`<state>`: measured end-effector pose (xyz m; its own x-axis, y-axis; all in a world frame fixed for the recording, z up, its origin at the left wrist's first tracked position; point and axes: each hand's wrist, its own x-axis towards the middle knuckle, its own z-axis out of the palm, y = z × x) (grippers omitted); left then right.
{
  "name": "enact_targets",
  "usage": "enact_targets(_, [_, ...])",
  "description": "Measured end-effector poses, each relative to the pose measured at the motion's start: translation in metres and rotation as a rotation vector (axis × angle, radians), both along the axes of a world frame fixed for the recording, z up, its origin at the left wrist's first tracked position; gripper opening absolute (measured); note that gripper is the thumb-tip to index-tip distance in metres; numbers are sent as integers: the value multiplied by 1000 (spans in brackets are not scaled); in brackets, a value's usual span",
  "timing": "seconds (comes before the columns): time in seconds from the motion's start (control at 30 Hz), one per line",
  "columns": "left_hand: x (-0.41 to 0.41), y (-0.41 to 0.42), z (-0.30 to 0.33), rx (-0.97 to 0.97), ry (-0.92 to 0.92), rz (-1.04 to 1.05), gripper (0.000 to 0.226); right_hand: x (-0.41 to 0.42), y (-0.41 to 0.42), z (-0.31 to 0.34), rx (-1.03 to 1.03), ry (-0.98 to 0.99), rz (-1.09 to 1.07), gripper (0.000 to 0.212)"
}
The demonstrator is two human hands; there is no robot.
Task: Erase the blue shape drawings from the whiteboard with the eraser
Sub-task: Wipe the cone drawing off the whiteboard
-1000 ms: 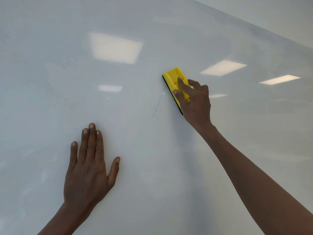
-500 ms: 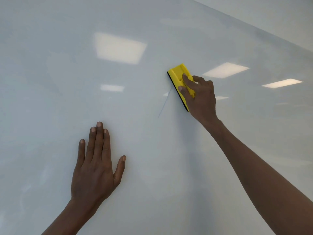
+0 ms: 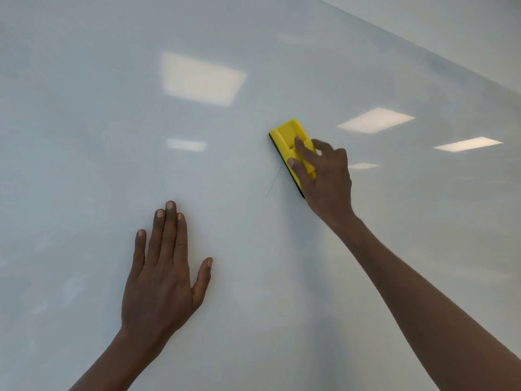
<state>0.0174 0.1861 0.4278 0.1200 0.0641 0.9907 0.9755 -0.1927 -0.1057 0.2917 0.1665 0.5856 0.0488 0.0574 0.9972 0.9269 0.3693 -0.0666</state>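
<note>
A glossy whiteboard (image 3: 112,170) fills the view. My right hand (image 3: 324,179) grips a yellow eraser (image 3: 287,134) with a black felt underside, pressed flat on the board right of centre. One thin faint blue line (image 3: 273,184) slants down-left just beside the eraser's lower left edge. No other blue marks show. My left hand (image 3: 163,277) lies flat on the board at lower centre, fingers spread, holding nothing.
Ceiling lights reflect as bright rectangles on the board (image 3: 200,80). The board's top edge (image 3: 423,52) runs diagonally across the upper right, with a plain wall above it. Faint wipe smears (image 3: 70,289) show at lower left.
The view has drifted a little, so both hands sit further right and lower in the frame. The eraser stays beside the blue line; the left hand stays flat on the board.
</note>
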Motion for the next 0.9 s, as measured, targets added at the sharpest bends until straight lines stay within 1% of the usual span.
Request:
enact_targets(0.07, [-1, 0, 0, 2, 0, 2, 82, 4, -3, -21, -2, -56, -22, 39])
enact_targets(0.13, [-1, 1, -1, 2, 1, 2, 83, 15, -4, -32, -17, -60, -37, 39])
enact_targets(0.2, [-1, 1, -1, 0, 0, -1, 83, 26, -4, -29, -26, 0, -46, 38])
enact_targets(0.3, [0, 2, -1, 1, -1, -6, 83, 29, -2, -6, -38, 124, -23, 38])
enact_targets(0.37, [-1, 2, -1, 5, -1, -6, 82, 20, -3, 4, -39, 138, -17, 39])
enact_targets(0.43, [-1, 2, -1, 10, 1, -7, 82, 5, -4, -1, -26, 82, -26, 39])
enact_targets(0.53, [0, 2, -1, 8, 2, -10, 82, -11, -7, -33, 23, -39, -46, 38])
enact_targets(0.67, [0, 1, -1, -6, -1, -8, 82, -4, -10, -74, 9, -118, -48, 35])
enact_targets(0.73, [0, 0, -1, -9, -2, -10, 82, 8, -12, -73, -12, -93, -58, 35])
enact_targets(0.8, [0, -1, -1, -9, -2, -11, 82, 15, -12, -62, -32, -21, -46, 36])
enact_targets(0.9, [0, -2, -1, -11, -2, -12, 81, 8, -11, -44, -42, 57, -29, 37])
